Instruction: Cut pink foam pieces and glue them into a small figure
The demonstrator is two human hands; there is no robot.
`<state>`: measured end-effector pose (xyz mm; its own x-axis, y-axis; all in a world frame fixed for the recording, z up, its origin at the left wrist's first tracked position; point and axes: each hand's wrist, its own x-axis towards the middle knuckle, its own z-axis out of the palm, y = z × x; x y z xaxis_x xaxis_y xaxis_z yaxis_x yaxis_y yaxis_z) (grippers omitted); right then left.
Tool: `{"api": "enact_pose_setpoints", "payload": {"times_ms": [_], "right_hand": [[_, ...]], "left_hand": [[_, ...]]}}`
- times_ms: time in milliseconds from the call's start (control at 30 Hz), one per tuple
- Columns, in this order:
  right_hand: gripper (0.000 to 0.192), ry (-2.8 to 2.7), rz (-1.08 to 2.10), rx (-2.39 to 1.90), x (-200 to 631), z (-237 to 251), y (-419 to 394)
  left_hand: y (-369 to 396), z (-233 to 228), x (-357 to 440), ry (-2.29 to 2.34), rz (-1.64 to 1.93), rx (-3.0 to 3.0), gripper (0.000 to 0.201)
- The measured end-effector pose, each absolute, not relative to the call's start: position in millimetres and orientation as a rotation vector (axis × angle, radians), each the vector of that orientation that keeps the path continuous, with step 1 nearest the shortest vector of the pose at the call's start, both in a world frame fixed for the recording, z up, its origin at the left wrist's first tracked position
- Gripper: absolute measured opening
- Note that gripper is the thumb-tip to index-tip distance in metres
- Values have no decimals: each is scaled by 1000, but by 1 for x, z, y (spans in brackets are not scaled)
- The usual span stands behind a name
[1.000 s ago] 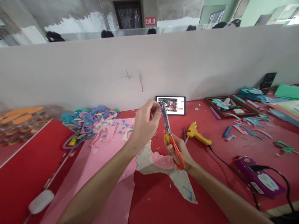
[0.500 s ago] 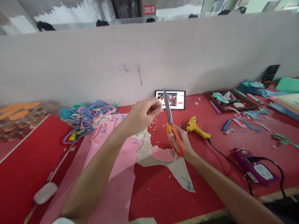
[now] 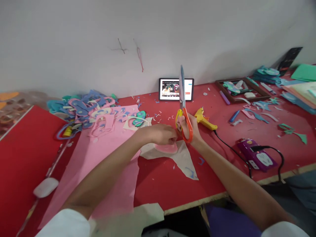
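Note:
My right hand (image 3: 194, 131) grips a pair of scissors (image 3: 182, 89) by its orange and yellow handles, blades pointing up and looking closed. Just left of the handles is my left hand (image 3: 164, 134), fingers curled in. Whatever they may hold is hidden. Below this hand lies a pink foam piece (image 3: 166, 149) with a curved edge, partly covered by the hand. It rests on an off-white scrap sheet (image 3: 185, 161) with a pointed end. Left of that, a large pink foam sheet (image 3: 118, 177) runs under my left forearm.
A tablet (image 3: 163, 89) leans on the wall. A yellow glue gun (image 3: 207, 123) lies right of my right hand, corded, near a purple box (image 3: 256, 156). Cut foam pieces (image 3: 86, 108) pile up at left. A brown frame (image 3: 259, 98) holds small items at right.
My left hand has come down from above, beside the scissor handles, over the pink foam piece. The scissors have turned more upright. The view has tilted downward.

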<state>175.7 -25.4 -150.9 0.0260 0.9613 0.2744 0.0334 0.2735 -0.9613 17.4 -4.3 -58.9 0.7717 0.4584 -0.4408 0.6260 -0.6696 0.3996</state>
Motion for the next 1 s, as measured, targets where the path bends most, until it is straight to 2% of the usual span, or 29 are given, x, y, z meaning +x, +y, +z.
{"api": "enact_pose_setpoints", "payload": {"times_ms": [133,367,533,833,1000], "right_hand": [[64,-1370,950,-1060,174,-145,-28],[70,-1412,915,-1079,173,-141,-28],[68,-1402,940,-1048,173,-139,-31],[68,-1433,966,-1056,170,-137,-33],[61,-1454,934,-972,168,-135,-38]], "left_hand": [[-8,-59,21,819,-549,2400,23],[-8,-65,21,882,-453,2397,15],[-9,-59,22,937,-531,2370,16],[12,-36,-9,1067,-184,2428,10],[3,-15,-9,958,-5,2198,47]]}}
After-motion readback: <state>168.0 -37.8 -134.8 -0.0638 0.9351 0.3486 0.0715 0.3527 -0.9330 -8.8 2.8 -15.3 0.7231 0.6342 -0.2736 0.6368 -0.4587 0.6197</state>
